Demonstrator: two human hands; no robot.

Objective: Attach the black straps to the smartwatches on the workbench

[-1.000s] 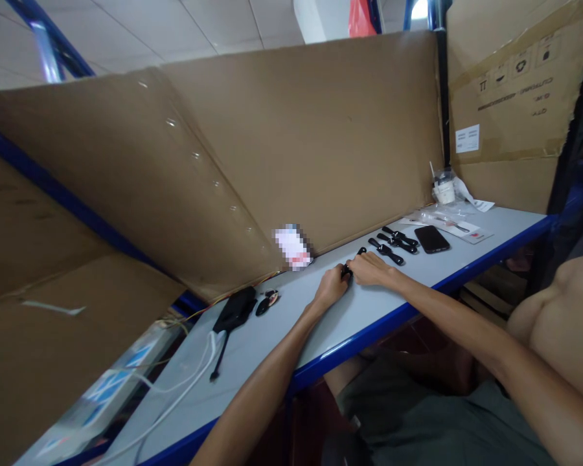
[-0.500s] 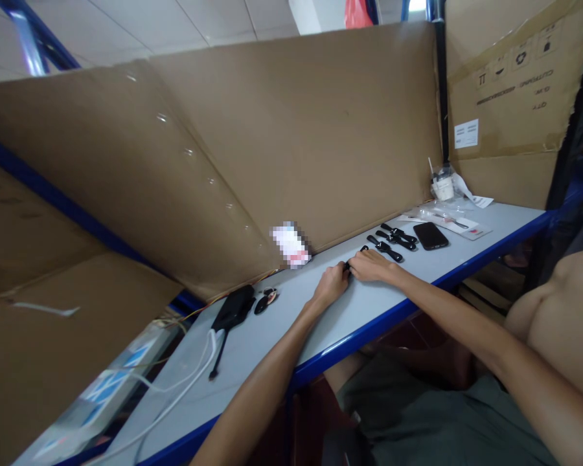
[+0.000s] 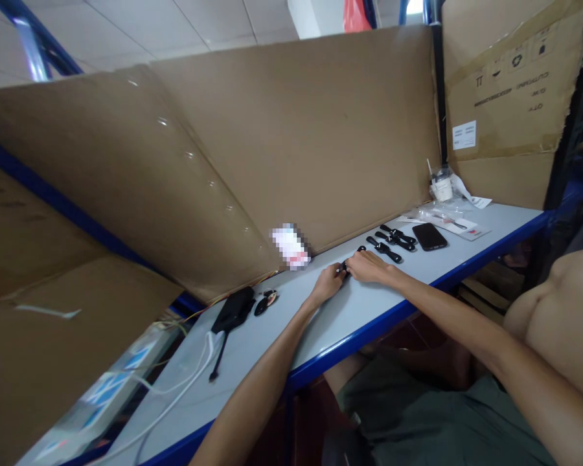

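Both of my hands meet over the grey tabletop (image 3: pixel 315 323), fingers closed around a short black strap-like piece (image 3: pixel 342 266). My left hand (image 3: pixel 327 283) pinches its near-left end. My right hand (image 3: pixel 368 266) covers most of it from above, and a rounded black end pokes out beyond the knuckles. The fingers hide its exact form. Just right of my right hand lie several similar black strap-like pieces (image 3: pixel 385 250), with rounded ends and small shiny middles. A black phone (image 3: pixel 429 237) lies flat beside them.
Clear plastic bags and a white card (image 3: pixel 466 226) lie at the far right, near a white cup (image 3: pixel 442 188). A blurred-out phone-like object (image 3: pixel 291 247) leans on the cardboard wall (image 3: pixel 296 142). Leftward are a black case (image 3: pixel 234 309), a key fob (image 3: pixel 261 306), white cables (image 3: pixel 175 388) and a power strip (image 3: pixel 111 388).
My hands have shifted very slightly left, still closed on the black strap-like piece. A bit more of its rounded far end shows. The other things stay in place; the view has tilted a little.
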